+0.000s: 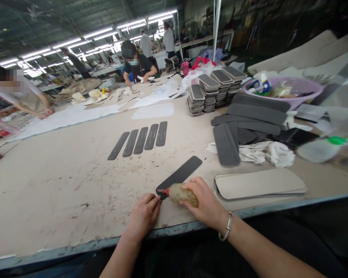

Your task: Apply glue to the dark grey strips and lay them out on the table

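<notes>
My right hand [201, 199] is wrapped round a stained, yellowish bottle [182, 194] with a red nozzle. The nozzle tip lies over the near end of a dark grey strip [181, 173] with rounded ends, which rests at a slant on the table [60, 185]. Beside that same end, my left hand [146, 210] has its fingers bent together, the fingertips touching the strip's near corner. Farther off, several dark strips [141, 140] lie in a row, with shiny lines on their faces.
Right of my hands lie beige panels [259, 183], dark grey panels [249, 119] and white cloth [266, 152]. Behind stand stacks of pads [214, 88] and a purple basin [304, 100]. A clear bottle [319, 150] lies far right. People work across the table.
</notes>
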Demonstrator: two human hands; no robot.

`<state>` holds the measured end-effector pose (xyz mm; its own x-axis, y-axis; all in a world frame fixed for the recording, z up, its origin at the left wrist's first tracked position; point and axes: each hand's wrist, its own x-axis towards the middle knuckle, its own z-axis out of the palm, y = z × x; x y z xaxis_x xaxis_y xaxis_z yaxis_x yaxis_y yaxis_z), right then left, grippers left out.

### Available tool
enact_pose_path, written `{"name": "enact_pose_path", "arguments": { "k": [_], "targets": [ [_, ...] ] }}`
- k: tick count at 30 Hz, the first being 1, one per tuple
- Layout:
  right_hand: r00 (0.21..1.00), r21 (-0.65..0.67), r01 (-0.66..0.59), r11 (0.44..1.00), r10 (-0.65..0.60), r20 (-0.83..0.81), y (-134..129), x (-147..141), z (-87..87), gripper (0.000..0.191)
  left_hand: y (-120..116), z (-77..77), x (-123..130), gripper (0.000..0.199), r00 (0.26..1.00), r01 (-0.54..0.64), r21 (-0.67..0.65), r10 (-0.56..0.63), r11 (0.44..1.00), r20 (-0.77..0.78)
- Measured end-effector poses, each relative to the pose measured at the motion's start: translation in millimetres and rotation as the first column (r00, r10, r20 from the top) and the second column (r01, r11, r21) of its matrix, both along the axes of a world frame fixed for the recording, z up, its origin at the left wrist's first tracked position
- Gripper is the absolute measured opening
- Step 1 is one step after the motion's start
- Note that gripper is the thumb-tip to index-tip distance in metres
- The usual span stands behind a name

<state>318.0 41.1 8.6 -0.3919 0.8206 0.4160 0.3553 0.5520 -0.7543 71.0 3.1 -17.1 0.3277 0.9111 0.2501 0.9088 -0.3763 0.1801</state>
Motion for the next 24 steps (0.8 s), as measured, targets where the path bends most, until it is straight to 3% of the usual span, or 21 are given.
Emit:
{"name": "enact_pose_path", "arguments": {
  "k": [5,12,24],
  "targets": [
    [1.0,0.014,0.014,1.0,-0.015,0.018,1,2,-1.1,0.034,2,2.2,0,0.026,1.0,-0.007,-0.026,0.006,1.0,-0.003],
    [0.984,0.074,0.172,0.982,-0.174,0.027,15,19,-0.7,0.031,4,4.7,1,0.028,1.0,-0.013,-0.006,0.013,1.0,-0.005],
    [0.867,0.168,0.472,0.866,-0.49,0.088,42,55,-2.4,0.031,10,-0.9,-4,0.028,0.999,-0.005,0.023,0.005,1.0,-0.034]
  ]
}}
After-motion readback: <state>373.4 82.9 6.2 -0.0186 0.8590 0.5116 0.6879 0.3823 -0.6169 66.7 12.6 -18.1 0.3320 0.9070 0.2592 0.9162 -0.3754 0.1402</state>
